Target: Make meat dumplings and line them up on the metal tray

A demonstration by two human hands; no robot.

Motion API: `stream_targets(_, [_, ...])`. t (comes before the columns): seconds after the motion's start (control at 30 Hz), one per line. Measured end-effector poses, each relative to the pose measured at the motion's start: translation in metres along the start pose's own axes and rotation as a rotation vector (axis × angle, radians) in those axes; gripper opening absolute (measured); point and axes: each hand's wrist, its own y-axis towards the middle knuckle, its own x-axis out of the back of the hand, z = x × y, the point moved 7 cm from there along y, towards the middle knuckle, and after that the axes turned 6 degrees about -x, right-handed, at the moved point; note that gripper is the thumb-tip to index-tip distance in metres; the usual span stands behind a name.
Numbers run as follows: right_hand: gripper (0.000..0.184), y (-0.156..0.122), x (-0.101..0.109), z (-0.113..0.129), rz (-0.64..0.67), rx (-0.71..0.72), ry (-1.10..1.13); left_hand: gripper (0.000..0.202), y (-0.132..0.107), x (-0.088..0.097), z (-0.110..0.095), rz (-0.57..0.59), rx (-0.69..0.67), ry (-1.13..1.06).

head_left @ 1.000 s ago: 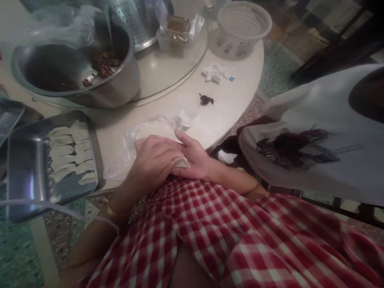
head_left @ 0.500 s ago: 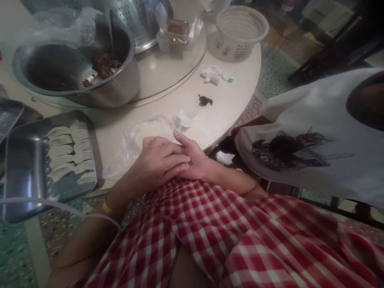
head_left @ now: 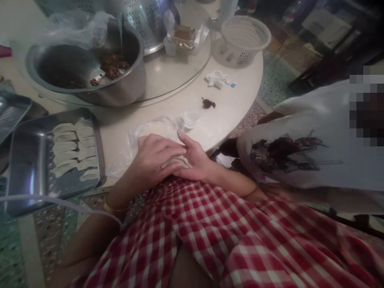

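As the left hand (head_left: 156,155) arches over, right hand (head_left: 196,162) cupped beneath, fingers (head_left: 166,149) pinched around a dumpling (head_left: 181,161)

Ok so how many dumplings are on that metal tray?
11 dumplings on the metal tray: 5 in its left column, 6 in the right. The far ones are blurry, so one could be hidden.

Dough piece (head_left: 182,161): mostly covered by the hands; its full outline cannot be told.
Right hand (head_left: 198,162): most fingers hidden behind the left hand (head_left: 157,154).
Pale round (head_left: 154,129): near edge hidden behind the left hand, surface blurred.
Steel pot (head_left: 120,90): far rim hidden under crumpled plastic (head_left: 75,30).
Perforated steel bowl (head_left: 147,30): cut off by the top edge.
Dark scrap (head_left: 208,103): too small to name.
White shirt (head_left: 339,124): cut off at the right edge, its print blurred.
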Motion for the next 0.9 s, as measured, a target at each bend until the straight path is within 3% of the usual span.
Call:
stream_targets(0.13, [0.057, 0.004, 0.002, 0.0, 0.004, 0.013, 0.006, 0.008, -0.002, 0.001, 0.001, -0.006, 0.033, 0.002])
stream_targets(0.3, [0.056, 0.006, 0.003, -0.001, 0.007, 0.01, 0.019, 0.006, -0.003, -0.001, -0.004, -0.044, -0.015, 0.056])
stream_targets(0.73, [0.063, 0.01, 0.003, -0.005, -0.061, -0.017, 0.0, 0.02, -0.004, -0.005, 0.001, 0.026, 0.056, 0.015])
stream_targets(0.9, [0.061, 0.005, -0.002, 0.003, -0.015, 0.077, -0.074, 0.024, -0.021, 0.016, 0.003, -0.118, 0.177, 0.156])
